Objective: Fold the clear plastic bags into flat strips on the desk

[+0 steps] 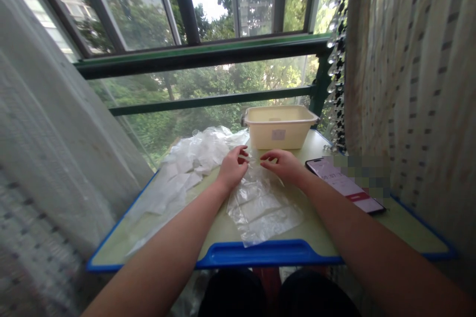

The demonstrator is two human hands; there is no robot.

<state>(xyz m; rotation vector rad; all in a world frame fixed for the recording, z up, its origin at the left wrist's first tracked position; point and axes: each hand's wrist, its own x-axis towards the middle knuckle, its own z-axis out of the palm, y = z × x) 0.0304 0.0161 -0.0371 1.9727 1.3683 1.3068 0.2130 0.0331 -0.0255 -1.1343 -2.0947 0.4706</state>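
A clear plastic bag (264,208) lies crinkled and flat on the table in front of me, its far end between my hands. My left hand (233,167) is at the left of that end, fingers bent and apart. Opposite it, my right hand (284,166) has thumb and fingers curved with a gap between them. Whether any fingertip touches the thin film, I cannot tell. Just beyond my hands stands a cream plastic bin (278,136) with a small pale label on its front. To the left spreads a pile of clear plastic bags (204,151).
The table (208,237) has a blue rim with a molded tray at its front edge. A phone (345,185) showing a timer lies right of my right forearm. Curtains hang on both sides, and a green railing (208,57) and windows rise behind the table.
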